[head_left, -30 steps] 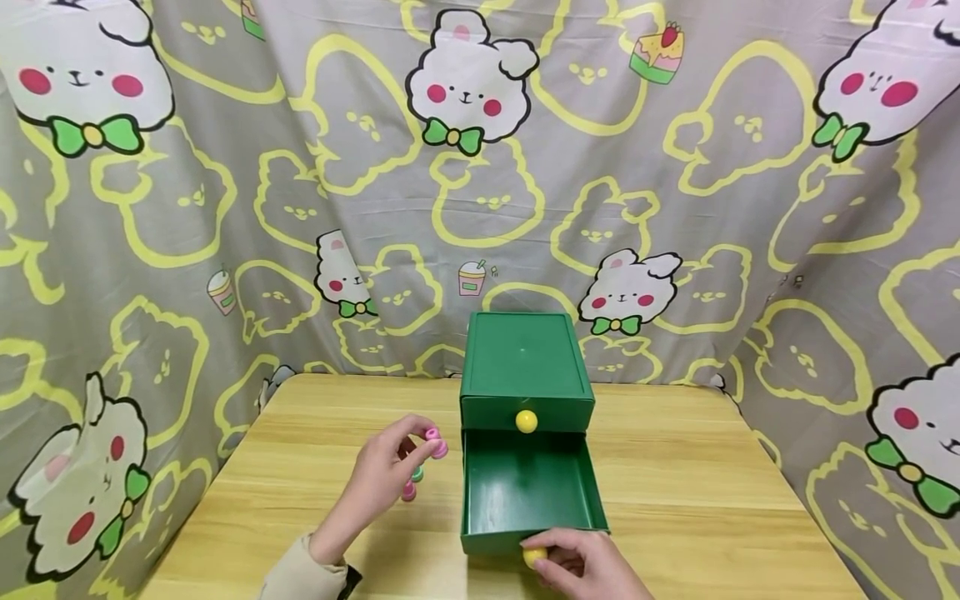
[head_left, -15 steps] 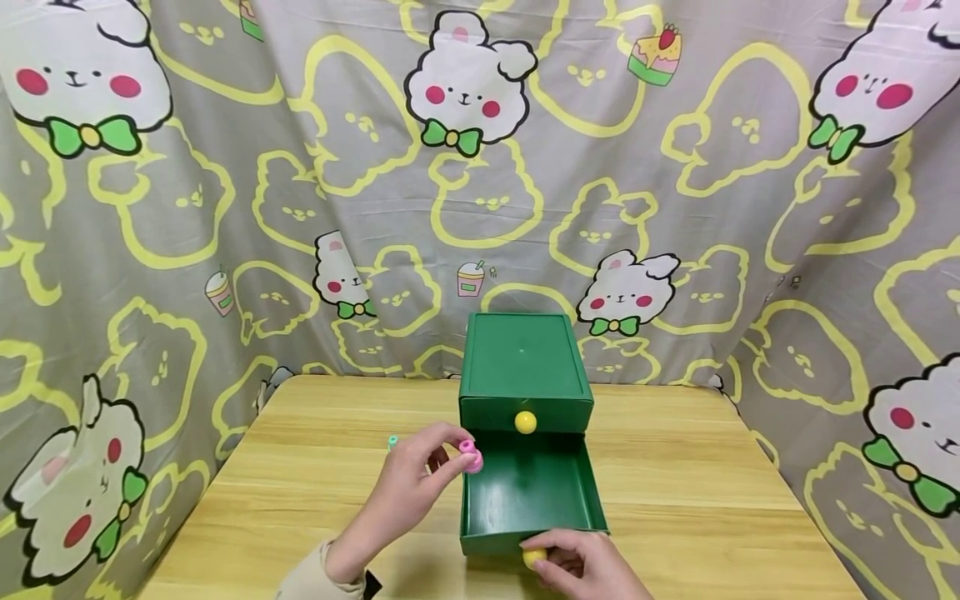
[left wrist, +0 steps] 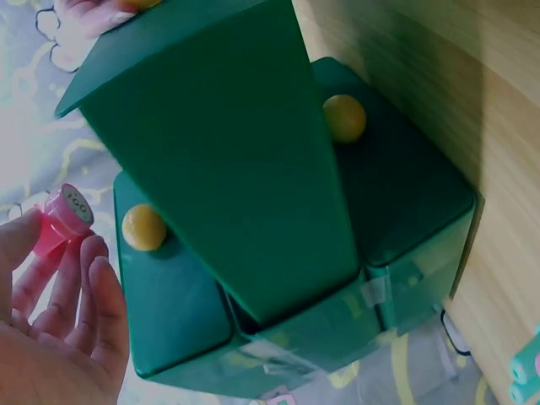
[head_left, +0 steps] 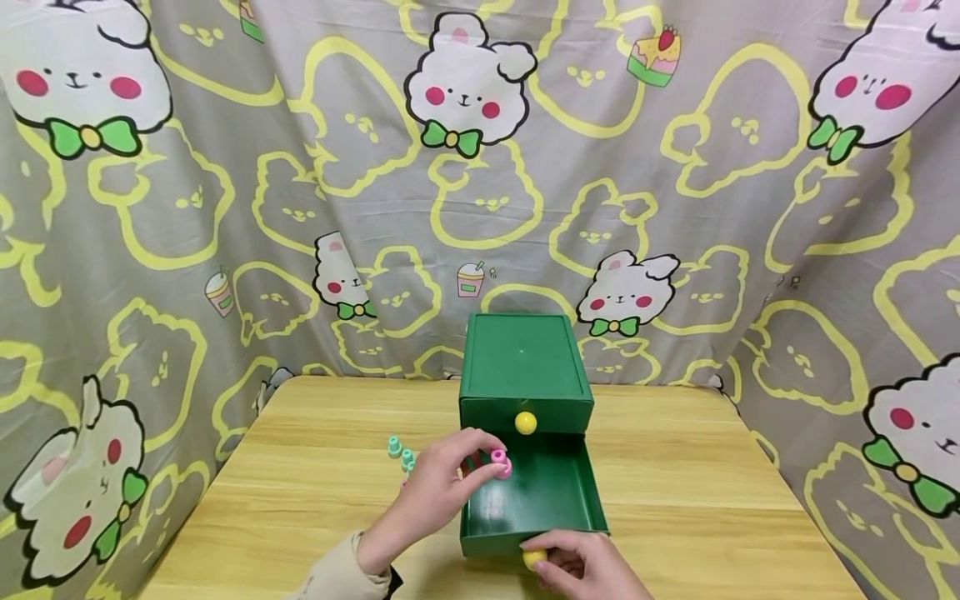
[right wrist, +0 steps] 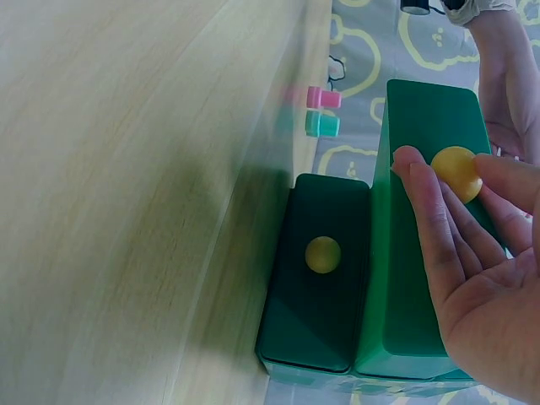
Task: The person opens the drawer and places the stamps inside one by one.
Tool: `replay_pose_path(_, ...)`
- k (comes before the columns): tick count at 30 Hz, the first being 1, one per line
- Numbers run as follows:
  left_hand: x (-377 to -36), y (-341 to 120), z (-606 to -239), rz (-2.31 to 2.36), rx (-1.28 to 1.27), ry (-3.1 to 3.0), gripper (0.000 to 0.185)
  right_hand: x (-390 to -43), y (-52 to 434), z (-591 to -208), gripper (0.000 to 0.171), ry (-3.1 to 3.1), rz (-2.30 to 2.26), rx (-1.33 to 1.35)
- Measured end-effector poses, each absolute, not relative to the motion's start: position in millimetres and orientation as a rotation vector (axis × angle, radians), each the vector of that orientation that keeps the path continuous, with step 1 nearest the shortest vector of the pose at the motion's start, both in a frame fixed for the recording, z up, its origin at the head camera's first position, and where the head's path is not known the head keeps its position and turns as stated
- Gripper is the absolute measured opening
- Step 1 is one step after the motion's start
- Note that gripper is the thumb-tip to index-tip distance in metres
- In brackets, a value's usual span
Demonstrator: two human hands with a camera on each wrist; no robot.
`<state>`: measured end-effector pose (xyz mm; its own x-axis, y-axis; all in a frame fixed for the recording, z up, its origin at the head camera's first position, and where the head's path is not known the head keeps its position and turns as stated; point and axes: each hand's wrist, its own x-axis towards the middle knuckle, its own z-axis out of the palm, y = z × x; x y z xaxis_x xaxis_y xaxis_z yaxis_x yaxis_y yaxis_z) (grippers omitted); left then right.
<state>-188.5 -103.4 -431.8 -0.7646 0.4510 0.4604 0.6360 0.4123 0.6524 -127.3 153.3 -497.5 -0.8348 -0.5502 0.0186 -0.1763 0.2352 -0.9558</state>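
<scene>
Head view: a pink piece (head_left: 501, 465) is held above an open green drawer (head_left: 543, 500).
Leftmost, mint-green pieces (head_left: 394, 447) are seen on the worktop (head_left: 300, 500) beside the left hand (head_left: 441, 482), by whose thumb and fingers the pink piece is pinched. Next, the green drawer is pulled out beneath a closed drawer (head_left: 491, 415) in the green cabinet (head_left: 522, 358), its yellow knob (head_left: 534, 557) clamped between thumb and fingers of the right hand (head_left: 590, 567).

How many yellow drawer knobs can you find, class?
3: the top knob, the bottom knob, and between them the middle knob on the open drawer, held by the right hand.
</scene>
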Motion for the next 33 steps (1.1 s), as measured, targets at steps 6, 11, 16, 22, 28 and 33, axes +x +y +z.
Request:
replay_pose_path(6, -189.3, -96.9, -435.1, -1.248, -0.966, -2.496, 0.007, -126.0, 154.7, -498.8, 0.03, 2.181, -1.652, -0.733)
replay_pose_path(11, -191.2, -93.1, -439.1, -1.229, -0.966, -2.524, 0.005, -126.5, 154.5, -499.2, 0.031, 2.181, -1.65, -0.726)
replay_pose_path(16, -193.7, -91.4, -443.4, -1.215, -0.967, -2.522, 0.004, -126.8, 154.9, -500.9, 0.031, 2.171, -1.658, -0.735)
replay_pose_path(22, -196.3, -91.6, -448.0, -1.198, -0.951, -2.532, 0.005, -126.9, 155.3, -502.1, 0.031, 2.167, -1.666, -0.755)
replay_pose_path(28, -200.0, -92.1, -452.8, -1.191, -0.94, -2.548, 0.005, -126.5, 154.7, -500.2, 0.031, 2.186, -1.655, -0.733)
replay_pose_path(33, -201.2, -92.6, -455.6, -1.181, -0.924, -2.573, 0.006, -126.1, 153.8, -498.6, 0.031, 2.192, -1.642, -0.699)
